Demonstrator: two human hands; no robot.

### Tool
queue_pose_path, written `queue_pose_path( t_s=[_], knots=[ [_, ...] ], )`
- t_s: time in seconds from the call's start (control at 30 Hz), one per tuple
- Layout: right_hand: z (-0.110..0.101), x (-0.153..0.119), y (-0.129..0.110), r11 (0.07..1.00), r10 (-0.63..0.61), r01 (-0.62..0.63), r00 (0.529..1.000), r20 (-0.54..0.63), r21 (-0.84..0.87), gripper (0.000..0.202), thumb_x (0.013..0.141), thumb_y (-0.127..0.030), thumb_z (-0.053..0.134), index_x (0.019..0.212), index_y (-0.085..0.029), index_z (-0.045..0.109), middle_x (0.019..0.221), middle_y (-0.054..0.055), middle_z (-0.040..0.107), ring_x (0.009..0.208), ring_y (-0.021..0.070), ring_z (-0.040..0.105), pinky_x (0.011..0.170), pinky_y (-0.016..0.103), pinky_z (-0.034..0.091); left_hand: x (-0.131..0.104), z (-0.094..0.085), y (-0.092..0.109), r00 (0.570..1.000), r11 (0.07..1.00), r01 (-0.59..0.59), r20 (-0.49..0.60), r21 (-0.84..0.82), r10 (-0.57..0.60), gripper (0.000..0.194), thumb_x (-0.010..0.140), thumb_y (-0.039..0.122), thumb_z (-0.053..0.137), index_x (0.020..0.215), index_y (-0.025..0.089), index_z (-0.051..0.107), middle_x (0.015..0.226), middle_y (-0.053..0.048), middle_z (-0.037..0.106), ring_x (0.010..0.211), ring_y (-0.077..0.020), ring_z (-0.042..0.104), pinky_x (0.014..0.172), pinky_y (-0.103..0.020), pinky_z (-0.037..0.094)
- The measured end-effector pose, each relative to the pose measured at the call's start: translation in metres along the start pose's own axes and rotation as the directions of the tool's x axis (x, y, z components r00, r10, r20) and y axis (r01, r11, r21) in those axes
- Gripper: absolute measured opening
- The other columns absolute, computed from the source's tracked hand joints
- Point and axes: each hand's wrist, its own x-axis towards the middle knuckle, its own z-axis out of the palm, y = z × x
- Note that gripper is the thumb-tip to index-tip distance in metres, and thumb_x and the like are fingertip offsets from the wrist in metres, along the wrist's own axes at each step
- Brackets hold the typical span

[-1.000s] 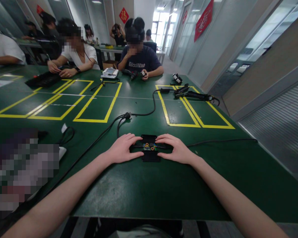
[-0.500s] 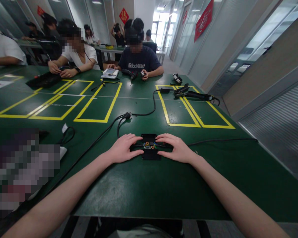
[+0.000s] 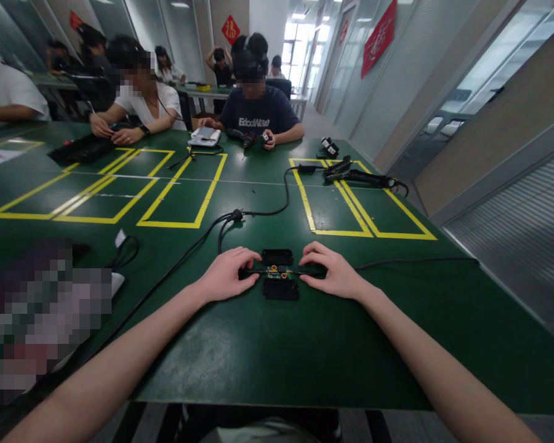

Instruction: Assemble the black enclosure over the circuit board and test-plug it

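Note:
A small green circuit board [image 3: 279,272] with orange ring-shaped parts lies on the green table, joined to a black cable on each side. One black case half [image 3: 277,256] is just beyond it, and the other case half [image 3: 281,289] lies on the near side. My left hand [image 3: 226,274] rests left of the board, thumb and fingers apart, with the cable running between them. On the right, my right hand [image 3: 333,271] has its fingers spread around the other cable, touching neither case half.
Yellow tape rectangles [image 3: 344,234] mark the table. A black cable with a plug [image 3: 236,215] runs from lower left toward the far side. Black tools [image 3: 362,177] lie at the far right. A co-worker in a dark shirt [image 3: 258,117] sits opposite, near a power drill [image 3: 245,138].
Both hands have drawn outward from the case halves, the left to the left and the right to the right. The two halves now lie flat, apart from the board, with their insides showing.

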Motion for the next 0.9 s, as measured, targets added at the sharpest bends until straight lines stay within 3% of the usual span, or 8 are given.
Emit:
queue_pose_path(
  t_s=[0.1,0.33,0.6,0.9],
  knots=[
    [0.0,0.001,0.002,1.0,-0.02,0.021,1.0,0.013,-0.021,0.01,0.092,-0.028,0.066,0.085,-0.021,0.065,0.098,0.007,0.064,0.089,0.022,0.067,0.079,0.036,0.055,0.0,0.002,-0.002,1.0,1.0,-0.007,-0.015,0.013,0.007,0.006,0.093,0.025,0.062,0.094,0.019,0.064,0.086,-0.002,0.062,0.08,-0.0177,0.059,0.072,-0.029,0.047],
    [0.001,0.002,0.002,0.999,0.003,-0.002,0.999,0.043,-0.04,0.026,0.104,-0.037,0.051,0.088,-0.021,0.064,0.088,0.007,0.065,0.08,0.02,0.064,0.073,0.032,0.051,0.002,0.001,-0.002,1.0,0.998,-0.023,0.005,0.063,0.023,0.02,0.106,0.03,0.045,0.099,0.019,0.061,0.093,-0.005,0.064,0.085,-0.0195,0.06,0.077,-0.031,0.049],
    [-0.006,0.003,-0.008,0.996,0.056,-0.047,0.992,0.112,-0.077,0.043,0.11,-0.04,0.035,0.079,-0.021,0.059,0.078,0.005,0.063,0.071,0.0176,0.06,0.067,0.029,0.045,0.001,0.002,-0.002,0.997,0.995,-0.082,0.008,0.06,0.081,0.032,0.11,0.034,0.033,0.098,0.018,0.059,0.091,-0.006,0.062,0.083,-0.0201,0.059,0.078,-0.033,0.048],
    [-0.012,-0.001,-0.011,0.994,0.087,-0.099,0.969,0.23,0.043,0.044,0.107,-0.043,0.041,0.075,-0.02,0.06,0.074,0.003,0.062,0.065,0.0151,0.057,0.065,0.028,0.042,-0.001,-0.004,0.006,0.993,0.992,-0.108,0.041,-0.065,0.111,0.023,0.105,0.03,0.044,0.091,0.019,0.058,0.084,-0.003,0.06,0.075,-0.0167,0.057,0.071,-0.028,0.046]
  ],
)
